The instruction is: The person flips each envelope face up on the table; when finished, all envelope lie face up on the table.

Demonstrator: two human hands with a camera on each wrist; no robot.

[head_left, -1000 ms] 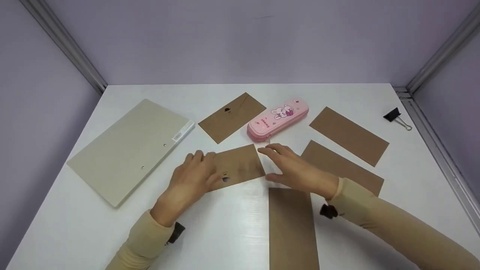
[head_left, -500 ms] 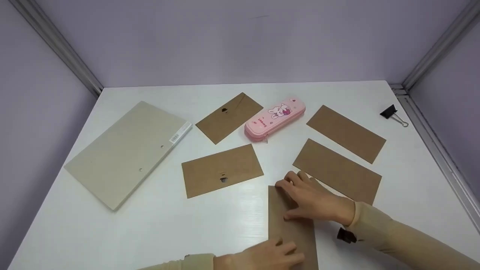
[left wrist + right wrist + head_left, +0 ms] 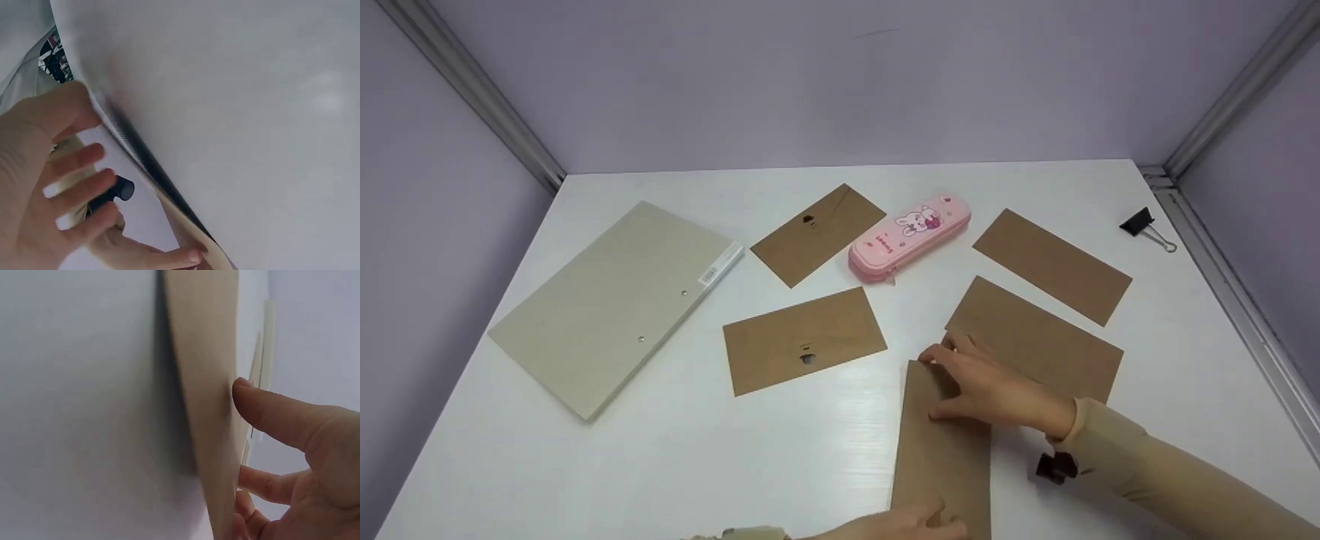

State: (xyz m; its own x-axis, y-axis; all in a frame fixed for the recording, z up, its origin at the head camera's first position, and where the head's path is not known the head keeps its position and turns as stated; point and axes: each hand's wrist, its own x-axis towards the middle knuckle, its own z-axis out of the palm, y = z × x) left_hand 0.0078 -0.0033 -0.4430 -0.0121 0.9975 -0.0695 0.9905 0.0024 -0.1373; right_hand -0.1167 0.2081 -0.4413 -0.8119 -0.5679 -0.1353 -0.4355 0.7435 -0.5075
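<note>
Both hands at work on a plain brown rectangular paper envelope [image 3: 945, 459], blank side up, on the near side of a pink zip-up pencil case w/ rabbit print [image 3: 911, 238]. R hand [image 3: 975, 386]: thumb on the upper face, fingers bent at the far end, gripping it. L hand [image 3: 907, 523]: partly cut off in the head view; in the L wrist view it appears to pinch the near end, other fingers spread. Both wrist views show a dark gap btwn. envelope edge and white tabletop [image 3: 780, 457].

Around the case: two brown envelopes w/ dark emblems, one just beside it on the L [image 3: 825, 232], one to its near L [image 3: 795, 330]; two plain brown rectangles to its R [image 3: 1054, 266] and near R [image 3: 1035, 337]; beige board folder [image 3: 592, 307] farther L; black metal binder clip [image 3: 1138, 222] far R.

Step in hand (judged): taking up or re-setting the nearest envelope. Next move prob. calls for an even two-ended hold, edge raised w/o creasing.
</note>
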